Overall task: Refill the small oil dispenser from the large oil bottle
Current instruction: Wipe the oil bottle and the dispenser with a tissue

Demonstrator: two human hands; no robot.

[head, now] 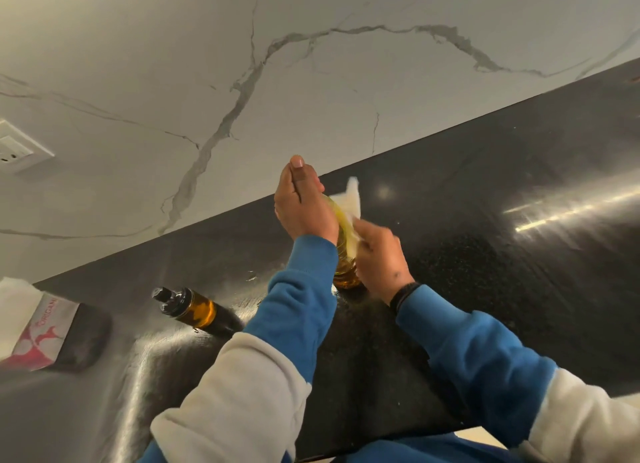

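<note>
The large oil bottle [346,251], clear plastic with yellow oil, stands on the black counter [485,220] at the centre. My left hand [301,202] grips its upper part and hides the cap. My right hand [379,258] holds a white tissue [351,199] against the bottle's right side. The small oil dispenser [188,306], amber glass with a black pump top, stands on the counter to the left, apart from both hands.
A tissue pack [41,327] with red print lies at the left edge of the counter. A white marble wall [242,64] runs behind, with a wall socket [17,147] at the left.
</note>
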